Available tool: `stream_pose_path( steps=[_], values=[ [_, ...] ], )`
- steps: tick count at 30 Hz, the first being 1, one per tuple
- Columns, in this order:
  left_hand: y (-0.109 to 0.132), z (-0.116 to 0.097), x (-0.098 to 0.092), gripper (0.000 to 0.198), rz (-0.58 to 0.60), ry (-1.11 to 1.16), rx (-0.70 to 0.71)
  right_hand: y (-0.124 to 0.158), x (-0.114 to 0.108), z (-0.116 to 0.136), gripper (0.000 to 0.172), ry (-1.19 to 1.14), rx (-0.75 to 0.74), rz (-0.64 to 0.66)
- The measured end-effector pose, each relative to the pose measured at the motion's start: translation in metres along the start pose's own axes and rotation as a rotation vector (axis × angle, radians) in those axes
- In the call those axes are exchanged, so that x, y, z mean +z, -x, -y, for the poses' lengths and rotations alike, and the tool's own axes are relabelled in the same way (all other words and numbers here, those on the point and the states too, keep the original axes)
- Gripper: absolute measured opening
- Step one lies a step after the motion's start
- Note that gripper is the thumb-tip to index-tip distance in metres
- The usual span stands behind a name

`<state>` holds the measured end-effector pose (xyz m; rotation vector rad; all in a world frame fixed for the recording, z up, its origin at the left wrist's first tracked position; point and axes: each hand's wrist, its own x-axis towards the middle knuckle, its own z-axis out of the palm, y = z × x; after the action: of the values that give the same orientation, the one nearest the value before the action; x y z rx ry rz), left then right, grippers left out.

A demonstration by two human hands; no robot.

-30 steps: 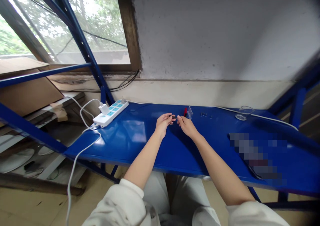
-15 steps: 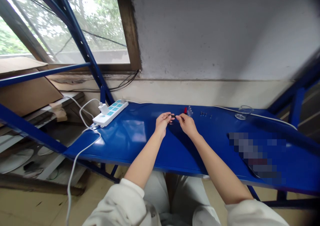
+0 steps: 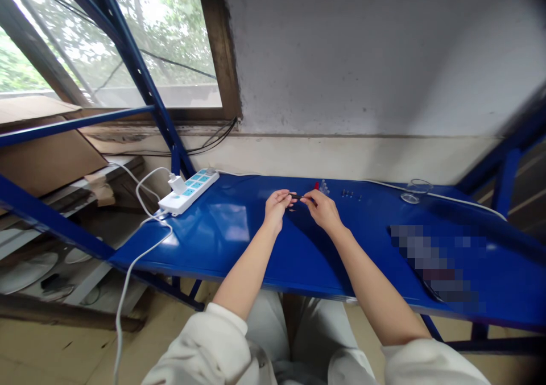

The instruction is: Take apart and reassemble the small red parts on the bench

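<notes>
Both my hands are raised a little over the middle of the blue metal shelf [image 3: 239,243]. My left hand [image 3: 277,205] and my right hand [image 3: 323,208] each pinch one end of a small thin dark part [image 3: 297,197] held level between them. Just behind my right hand stand a small red piece [image 3: 316,186] and a clear plastic piece [image 3: 325,188]. A row of several tiny dark parts [image 3: 350,194] lies on the shelf to the right of them.
A white power strip [image 3: 189,191] with a plugged-in charger and white cable [image 3: 128,271] lies at the shelf's left end. A clear glass dish [image 3: 414,191] sits at the back right. Blue rack beams [image 3: 140,78] cross the window on the left. Cardboard [image 3: 46,152] lies beyond.
My hands have lifted slightly and come together on the dark part; my right hand moved up and left from near the red piece.
</notes>
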<state>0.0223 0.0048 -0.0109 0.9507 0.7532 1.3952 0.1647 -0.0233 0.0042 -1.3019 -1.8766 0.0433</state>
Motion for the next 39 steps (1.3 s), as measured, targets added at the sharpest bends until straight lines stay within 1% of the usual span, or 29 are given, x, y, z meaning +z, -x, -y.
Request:
stream_pose_path(
  steps=[4,7,14,17,19,22,25,28,30,31,33,36,38,39],
  values=[
    [0.000,-0.001,0.001,0.024,0.008,-0.010,0.025,0.000,0.000,-0.003,0.023,-0.041,-0.077,-0.045],
    [0.001,-0.003,0.001,0.024,-0.017,-0.021,0.050,0.000,0.001,-0.003,0.023,-0.040,-0.098,-0.057],
    [0.002,-0.005,0.000,0.027,-0.089,-0.010,0.079,0.002,0.000,0.004,0.022,0.016,-0.082,-0.050],
    [0.000,-0.005,-0.002,0.028,-0.145,0.017,0.079,0.002,0.000,0.005,0.020,0.025,-0.045,-0.023],
    [-0.001,-0.005,-0.002,0.029,-0.161,0.042,0.074,0.003,0.001,0.005,0.019,0.021,-0.012,0.001],
    [-0.001,-0.005,-0.002,0.031,-0.127,0.073,0.049,0.004,0.003,0.003,0.018,0.021,0.017,0.038],
    [0.000,-0.005,0.001,0.033,-0.041,0.075,0.009,0.004,0.004,0.000,0.016,0.036,0.022,0.076],
    [0.001,-0.002,0.002,0.034,0.076,-0.001,-0.033,0.004,0.003,-0.002,0.014,0.054,0.030,0.108],
    [0.001,0.001,0.002,0.032,0.107,-0.074,-0.032,0.004,0.002,-0.003,0.013,0.079,0.040,0.130],
    [0.001,0.001,0.002,0.030,0.091,-0.107,-0.018,0.003,0.001,-0.003,0.013,0.097,0.047,0.152],
    [0.000,0.001,0.000,0.029,-0.002,-0.169,0.024,0.002,-0.003,-0.006,0.010,0.139,0.077,0.232],
    [-0.002,-0.002,-0.003,0.030,-0.173,-0.246,0.079,0.001,-0.010,-0.015,0.006,0.183,0.212,0.344],
    [-0.001,-0.001,-0.003,0.030,-0.221,-0.294,0.104,0.000,-0.016,-0.023,0.007,0.207,0.333,0.338],
    [0.000,0.001,-0.002,0.029,-0.207,-0.324,0.117,-0.001,-0.018,-0.027,0.009,0.222,0.387,0.322]
  ],
)
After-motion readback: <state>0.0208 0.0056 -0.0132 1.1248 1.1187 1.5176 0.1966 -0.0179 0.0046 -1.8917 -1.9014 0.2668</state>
